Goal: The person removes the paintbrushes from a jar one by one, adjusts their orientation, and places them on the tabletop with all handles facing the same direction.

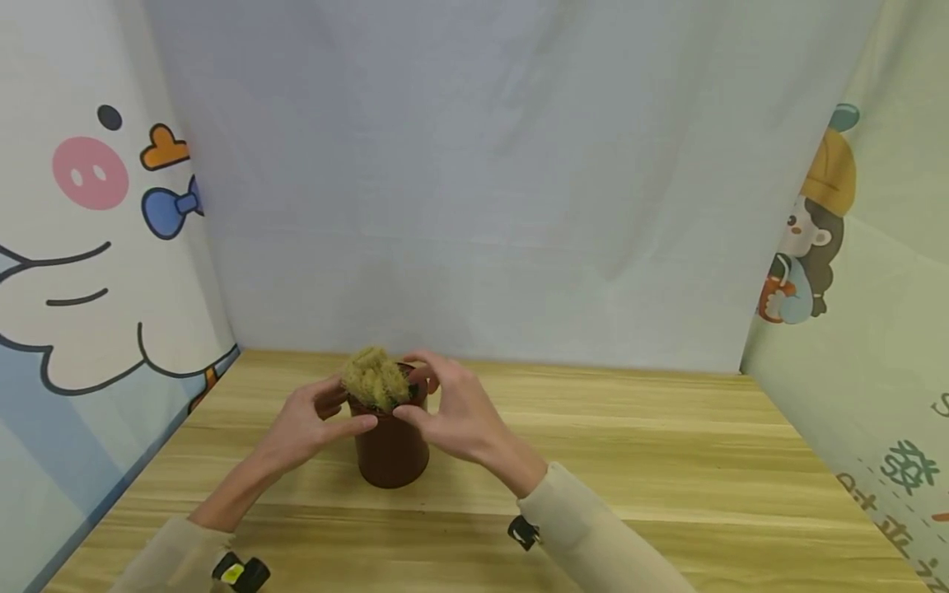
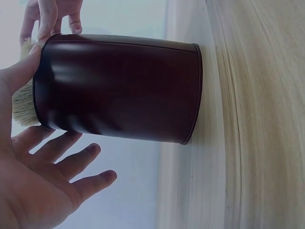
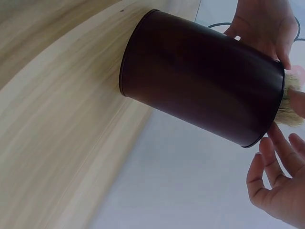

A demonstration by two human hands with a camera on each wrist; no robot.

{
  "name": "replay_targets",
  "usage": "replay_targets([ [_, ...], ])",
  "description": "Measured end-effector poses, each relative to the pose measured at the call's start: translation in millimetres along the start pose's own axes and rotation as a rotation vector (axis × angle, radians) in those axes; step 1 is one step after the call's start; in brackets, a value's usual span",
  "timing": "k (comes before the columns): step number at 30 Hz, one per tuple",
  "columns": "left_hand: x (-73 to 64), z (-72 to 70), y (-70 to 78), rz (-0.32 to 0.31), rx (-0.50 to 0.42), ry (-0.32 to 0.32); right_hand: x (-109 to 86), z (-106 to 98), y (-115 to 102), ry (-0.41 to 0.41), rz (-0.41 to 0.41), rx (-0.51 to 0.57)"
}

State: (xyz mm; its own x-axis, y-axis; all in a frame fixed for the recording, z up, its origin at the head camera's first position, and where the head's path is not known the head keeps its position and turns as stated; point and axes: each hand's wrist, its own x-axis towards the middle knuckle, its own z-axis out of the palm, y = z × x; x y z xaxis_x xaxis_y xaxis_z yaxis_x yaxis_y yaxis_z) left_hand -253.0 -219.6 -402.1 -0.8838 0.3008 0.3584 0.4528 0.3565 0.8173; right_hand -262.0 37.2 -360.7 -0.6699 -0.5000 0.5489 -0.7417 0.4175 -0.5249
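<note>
A dark brown cylindrical pot stands upright on the table, and a fuzzy straw-coloured bundle bulges above its rim. My left hand curves round the left side of the rim, its thumb at the front. In the left wrist view its outer fingers spread away from the wall. Opposite, my right hand has its thumb at the front rim and its fingers reaching behind the right side. The right wrist view shows the bundle's bristly strands beside the right thumb. The pot hides its own inside.
The pot stands on a wood-grain table, left of the middle. A grey cloth hangs behind it. Printed cloths with cartoon figures form the left side and right side.
</note>
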Motion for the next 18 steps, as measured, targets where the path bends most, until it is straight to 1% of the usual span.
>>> replay_targets([
  [4, 0.3, -0.4, -0.6, -0.003, -0.005, -0.003, 1.1, 2.3, -3.0, -0.01, 0.013, -0.035],
  [9, 0.9, -0.9, -2.0, 0.005, -0.012, -0.004, 3.8, 4.9, -4.7, 0.003, 0.03, -0.062],
  [18, 1.1, -1.0, -2.1, 0.015, -0.036, -0.01, 8.7, 7.6, -2.1, 0.016, 0.096, -0.012],
])
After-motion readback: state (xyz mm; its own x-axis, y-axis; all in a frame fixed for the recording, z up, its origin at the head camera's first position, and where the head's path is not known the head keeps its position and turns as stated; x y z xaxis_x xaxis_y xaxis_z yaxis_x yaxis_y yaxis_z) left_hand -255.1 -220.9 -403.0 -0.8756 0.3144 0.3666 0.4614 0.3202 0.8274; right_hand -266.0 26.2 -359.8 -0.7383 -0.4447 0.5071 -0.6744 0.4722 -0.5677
